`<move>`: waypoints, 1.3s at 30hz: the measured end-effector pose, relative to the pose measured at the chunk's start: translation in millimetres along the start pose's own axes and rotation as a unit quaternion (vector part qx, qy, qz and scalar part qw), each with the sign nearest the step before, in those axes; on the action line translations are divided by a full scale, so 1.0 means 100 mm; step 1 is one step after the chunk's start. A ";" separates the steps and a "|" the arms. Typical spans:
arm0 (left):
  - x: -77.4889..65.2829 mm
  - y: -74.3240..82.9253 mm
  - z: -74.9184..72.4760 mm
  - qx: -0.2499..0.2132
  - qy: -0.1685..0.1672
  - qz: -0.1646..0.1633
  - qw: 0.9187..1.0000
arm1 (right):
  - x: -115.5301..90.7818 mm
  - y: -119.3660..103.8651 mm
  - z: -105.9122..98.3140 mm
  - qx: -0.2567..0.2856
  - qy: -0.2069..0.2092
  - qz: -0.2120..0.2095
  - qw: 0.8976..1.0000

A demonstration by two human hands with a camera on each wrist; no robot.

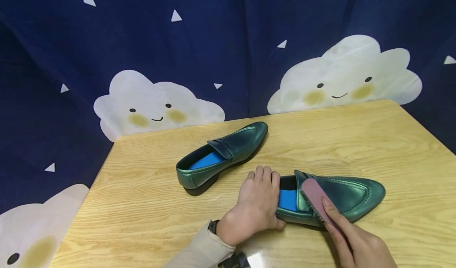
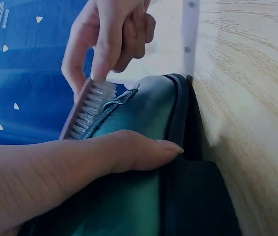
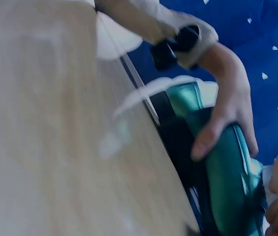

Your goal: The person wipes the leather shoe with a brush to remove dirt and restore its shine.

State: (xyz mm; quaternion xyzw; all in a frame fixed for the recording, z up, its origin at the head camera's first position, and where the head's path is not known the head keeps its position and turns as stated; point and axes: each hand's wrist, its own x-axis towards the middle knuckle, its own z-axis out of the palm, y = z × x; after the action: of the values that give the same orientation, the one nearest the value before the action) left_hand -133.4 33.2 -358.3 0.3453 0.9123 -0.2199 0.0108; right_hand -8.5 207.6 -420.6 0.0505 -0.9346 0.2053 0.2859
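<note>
A shiny green loafer (image 1: 356,194) with a blue insole lies on the table, its toe toward the right. My left hand (image 1: 254,202) grips it round the heel, the thumb along the near side by the sole, as the left wrist view shows. In my right hand (image 1: 360,236) a pink-backed brush (image 1: 318,200) is pinched between thumb and fingers. Its pale bristles (image 2: 92,108) face down onto the loafer's upper, by the strap and the opening's edge. The matching green loafer (image 1: 224,153) stands farther back on the left, untouched.
The wood-grained table (image 1: 142,204) carries both shoes. Behind it hangs a dark blue curtain (image 1: 228,42) printed with smiling white clouds and small triangles. A dark strap (image 1: 213,226) circles my left wrist over a beige sleeve (image 1: 201,248).
</note>
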 end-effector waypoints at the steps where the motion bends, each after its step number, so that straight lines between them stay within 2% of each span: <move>1: 0.00 0.00 0.00 0.001 0.000 0.000 1.000 | 0.01 0.03 -0.01 -0.009 0.007 0.003 1.000; 4: 0.00 0.00 0.00 0.002 0.002 0.000 1.000 | 0.03 0.07 -0.01 -0.013 0.004 0.005 1.000; 10: 0.00 0.00 0.00 0.003 0.004 0.003 1.000 | 0.01 0.03 -0.04 0.011 -0.032 -0.017 0.999; 14: 0.00 0.00 -0.01 0.003 0.001 0.002 1.000 | 0.04 0.11 -0.05 -0.018 -0.031 0.022 0.999; 17: 0.00 0.00 -0.01 0.001 0.000 0.001 1.000 | 0.05 0.13 -0.04 -0.020 -0.034 0.028 0.999; 21: 0.00 0.00 0.00 0.000 0.004 0.002 1.000 | 0.01 0.07 -0.03 0.010 -0.032 -0.012 0.999; 25: 0.00 0.00 0.00 -0.001 0.007 0.001 1.000 | 0.01 0.06 -0.07 0.010 -0.046 -0.043 0.998; 30: 0.00 0.00 0.00 -0.004 0.001 -0.001 1.000 | 0.07 0.19 -0.10 -0.025 -0.023 -0.036 0.999; 32: 0.00 0.00 0.00 -0.003 0.000 0.000 1.000 | 0.08 0.22 -0.11 -0.021 -0.021 -0.031 0.999; 35: 0.00 0.00 0.01 -0.004 0.001 0.001 1.000 | 0.08 0.23 -0.12 0.009 -0.051 -0.060 0.997; 39: 0.00 0.00 0.01 -0.006 0.005 0.000 1.000 | 0.08 0.20 -0.15 0.043 -0.096 -0.107 0.989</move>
State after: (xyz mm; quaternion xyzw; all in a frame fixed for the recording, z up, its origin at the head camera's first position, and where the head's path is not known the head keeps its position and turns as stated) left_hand -133.5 32.7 -359.1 0.3467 0.9135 -0.2129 0.0085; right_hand -11.4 232.5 -412.3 0.1823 -0.9374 0.2073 0.2124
